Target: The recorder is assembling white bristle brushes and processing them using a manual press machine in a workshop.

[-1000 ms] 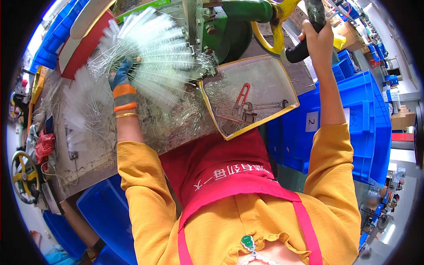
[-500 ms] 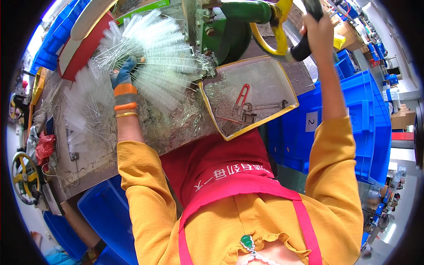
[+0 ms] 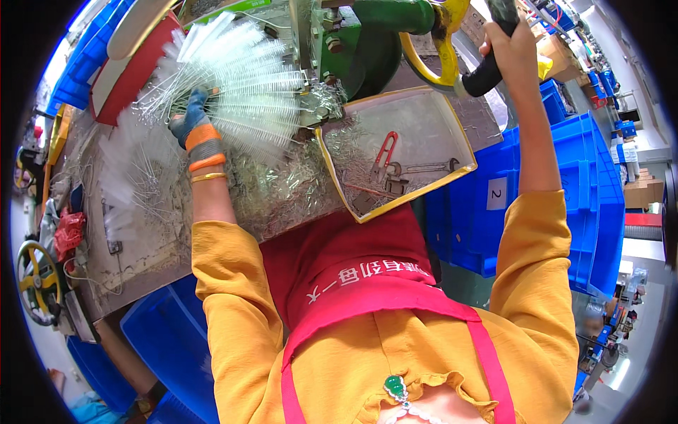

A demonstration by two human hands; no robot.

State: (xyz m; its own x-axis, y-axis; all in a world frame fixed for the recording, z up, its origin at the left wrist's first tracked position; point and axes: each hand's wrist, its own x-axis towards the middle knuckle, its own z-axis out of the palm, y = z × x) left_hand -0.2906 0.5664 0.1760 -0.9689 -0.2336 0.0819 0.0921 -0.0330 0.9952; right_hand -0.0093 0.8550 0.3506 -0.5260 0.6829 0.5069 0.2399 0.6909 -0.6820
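Observation:
A fanned bundle of white-bristled wire brushes spreads over the left of the bench. My left hand, in a blue and orange glove, is closed on their wire ends. The bristle ends at the bundle's right side reach the metal tooling of a green hand press. My bare right hand is wrapped round the black handle of the press's yellow handwheel. More loose white brushes lie on the bench left of my glove; the fine wire ends under the glove are partly hidden.
A yellow-rimmed tray in front of the press holds red-handled pliers, a wrench and metal scraps. Wire clippings litter the bench. A large blue crate stands at the right, another blue bin below the bench at left.
My left hand has shifted slightly down and tilted, and the brush bundle has drawn a little left, back from the press. My right hand has moved slightly, still on the handle.

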